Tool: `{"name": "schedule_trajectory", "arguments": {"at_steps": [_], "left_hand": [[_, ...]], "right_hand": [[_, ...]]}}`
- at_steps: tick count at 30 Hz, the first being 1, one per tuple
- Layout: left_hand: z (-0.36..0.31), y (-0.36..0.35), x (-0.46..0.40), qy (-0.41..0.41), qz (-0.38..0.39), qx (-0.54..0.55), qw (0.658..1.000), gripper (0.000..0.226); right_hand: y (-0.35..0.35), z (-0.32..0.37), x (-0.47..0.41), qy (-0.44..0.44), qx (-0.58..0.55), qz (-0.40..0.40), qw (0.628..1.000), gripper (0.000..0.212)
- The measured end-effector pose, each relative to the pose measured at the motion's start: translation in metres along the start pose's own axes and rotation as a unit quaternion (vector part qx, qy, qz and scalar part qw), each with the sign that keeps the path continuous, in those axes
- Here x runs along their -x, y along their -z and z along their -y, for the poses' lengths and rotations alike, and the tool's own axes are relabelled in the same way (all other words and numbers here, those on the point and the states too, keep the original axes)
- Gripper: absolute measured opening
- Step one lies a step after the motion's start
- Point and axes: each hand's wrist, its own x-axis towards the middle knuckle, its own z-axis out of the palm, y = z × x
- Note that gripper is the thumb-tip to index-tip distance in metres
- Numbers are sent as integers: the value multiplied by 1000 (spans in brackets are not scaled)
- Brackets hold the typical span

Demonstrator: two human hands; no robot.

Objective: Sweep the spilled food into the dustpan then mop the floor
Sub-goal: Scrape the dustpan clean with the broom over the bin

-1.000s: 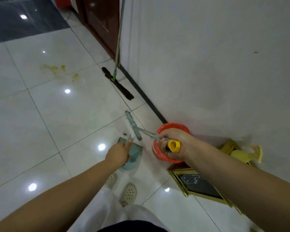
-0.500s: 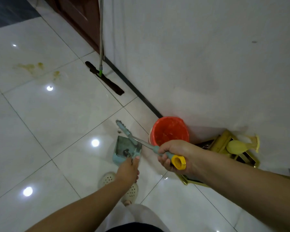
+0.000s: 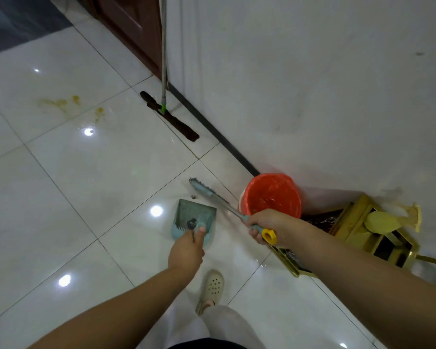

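Observation:
My left hand (image 3: 186,250) grips the handle of a teal dustpan (image 3: 193,217), which lies flat on the white tiles with a bit of dark dirt inside. My right hand (image 3: 266,226) is closed on the teal, yellow-ended handle of a small broom (image 3: 207,191). The broom's head touches the floor just beyond the pan's mouth, beside a few dark crumbs (image 3: 193,196). Yellow food stains (image 3: 61,103) mark the tiles far left. A flat mop (image 3: 169,115) with a grey pole leans on the wall corner.
An orange bucket (image 3: 272,195) stands against the white wall (image 3: 312,96), right of the broom. Gold picture frames (image 3: 378,238) and a yellow duck-like figure (image 3: 388,220) lie by the wall. A brown door (image 3: 131,26) is at the top. My sandal (image 3: 212,288) is below the dustpan.
The dustpan went from hanging tilted in my left hand to lying flat on the tiles. The broom came away from the bucket and down toward the floor.

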Motion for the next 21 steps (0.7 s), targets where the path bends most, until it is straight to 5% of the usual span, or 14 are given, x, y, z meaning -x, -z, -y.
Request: {"name": "schedule_trajectory", "arguments": {"at_steps": [6, 14, 21], "left_hand": [[7, 12, -5, -12, 22, -28, 999, 44], [-3, 22, -15, 97, 83, 76, 989, 41], [-14, 31, -14, 204, 173, 223, 937, 30]], "right_hand": [[-16, -2, -20, -28, 71, -6, 997, 38], [-19, 20, 14, -81, 165, 28, 982, 14], [-37, 48, 63, -49, 115, 68, 990, 12]]}}
